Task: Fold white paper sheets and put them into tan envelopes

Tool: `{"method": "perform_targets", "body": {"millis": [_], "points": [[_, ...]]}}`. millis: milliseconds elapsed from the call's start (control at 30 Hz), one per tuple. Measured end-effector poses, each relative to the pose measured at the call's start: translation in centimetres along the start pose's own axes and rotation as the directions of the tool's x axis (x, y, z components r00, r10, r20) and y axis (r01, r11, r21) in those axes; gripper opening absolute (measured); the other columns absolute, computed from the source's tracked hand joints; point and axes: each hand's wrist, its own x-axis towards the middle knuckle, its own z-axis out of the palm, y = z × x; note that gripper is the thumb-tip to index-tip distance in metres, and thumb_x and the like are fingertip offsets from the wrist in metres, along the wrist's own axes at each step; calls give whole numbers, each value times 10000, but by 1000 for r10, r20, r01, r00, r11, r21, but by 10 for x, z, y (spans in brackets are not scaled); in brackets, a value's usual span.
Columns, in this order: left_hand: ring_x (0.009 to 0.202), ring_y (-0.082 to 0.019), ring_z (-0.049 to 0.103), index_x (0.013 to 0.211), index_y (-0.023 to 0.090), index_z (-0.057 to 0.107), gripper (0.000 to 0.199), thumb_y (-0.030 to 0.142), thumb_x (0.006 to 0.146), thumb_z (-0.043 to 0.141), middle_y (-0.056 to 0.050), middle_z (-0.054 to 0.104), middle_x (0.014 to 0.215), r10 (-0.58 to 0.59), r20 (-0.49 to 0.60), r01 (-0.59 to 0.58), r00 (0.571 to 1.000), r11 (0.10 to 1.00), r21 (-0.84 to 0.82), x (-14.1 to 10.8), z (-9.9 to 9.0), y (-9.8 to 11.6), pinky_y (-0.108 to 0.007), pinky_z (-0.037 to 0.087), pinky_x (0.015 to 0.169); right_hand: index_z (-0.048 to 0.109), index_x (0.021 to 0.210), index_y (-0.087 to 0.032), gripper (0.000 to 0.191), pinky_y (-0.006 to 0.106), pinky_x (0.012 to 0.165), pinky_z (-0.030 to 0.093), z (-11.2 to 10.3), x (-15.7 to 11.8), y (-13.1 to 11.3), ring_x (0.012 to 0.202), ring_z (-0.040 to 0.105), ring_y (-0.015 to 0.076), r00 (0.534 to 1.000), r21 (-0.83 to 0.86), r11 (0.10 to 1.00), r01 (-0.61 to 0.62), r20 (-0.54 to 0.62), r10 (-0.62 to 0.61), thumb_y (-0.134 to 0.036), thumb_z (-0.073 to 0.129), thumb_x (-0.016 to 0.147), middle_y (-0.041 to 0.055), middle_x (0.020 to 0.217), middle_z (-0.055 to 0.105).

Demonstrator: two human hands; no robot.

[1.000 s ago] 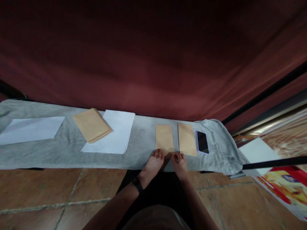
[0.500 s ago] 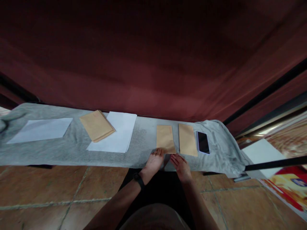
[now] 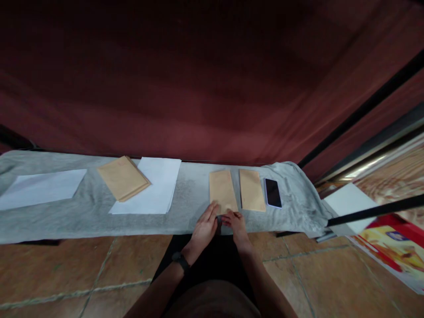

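Note:
A brown paper envelope lies on the grey cloth in front of me. My left hand, with a dark watch on the wrist, rests its outstretched fingers on the envelope's near left corner. At the near edge, my right hand has its fingers bent and drawn together against the envelope; its fingertips point left toward the other hand. The gap between both hands is dark, and the exact grip is hard to see. Just right of this envelope lies a second brown envelope, untouched.
A phone lies right of the envelopes. To the left, several brown envelopes overlap white paper sheets; another white sheet lies farther left. Grey cloth covers the narrow surface. A dark red panel rises behind.
My right hand has gone from flat, extended fingers to bent ones at the envelope's near edge, moving left. My left hand stays at the near left corner. The whole view has shifted slightly.

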Motion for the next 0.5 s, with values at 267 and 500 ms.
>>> {"method": "perform_targets", "body": {"millis": [267, 500], "points": [[1408, -224, 509, 1461, 166, 503, 450, 217, 1024, 404, -129, 503, 1549, 34, -38, -34, 999, 999, 5, -15, 5, -12, -390, 499, 1124, 612, 646, -187, 518, 276, 521, 555, -49, 30, -44, 536, 674, 176, 976, 27, 983, 180, -130, -175, -631, 865, 557, 40, 583, 688], [1374, -235, 548, 1430, 183, 547, 467, 149, 991, 392, -110, 616, 1442, 112, -95, -106, 989, 993, 60, -13, 7, -12, -416, 518, 1116, 566, 679, -215, 410, 276, 537, 594, -90, 46, -55, 590, 716, 197, 962, 7, 975, 220, -169, -216, -504, 857, 694, 47, 641, 717]]}}
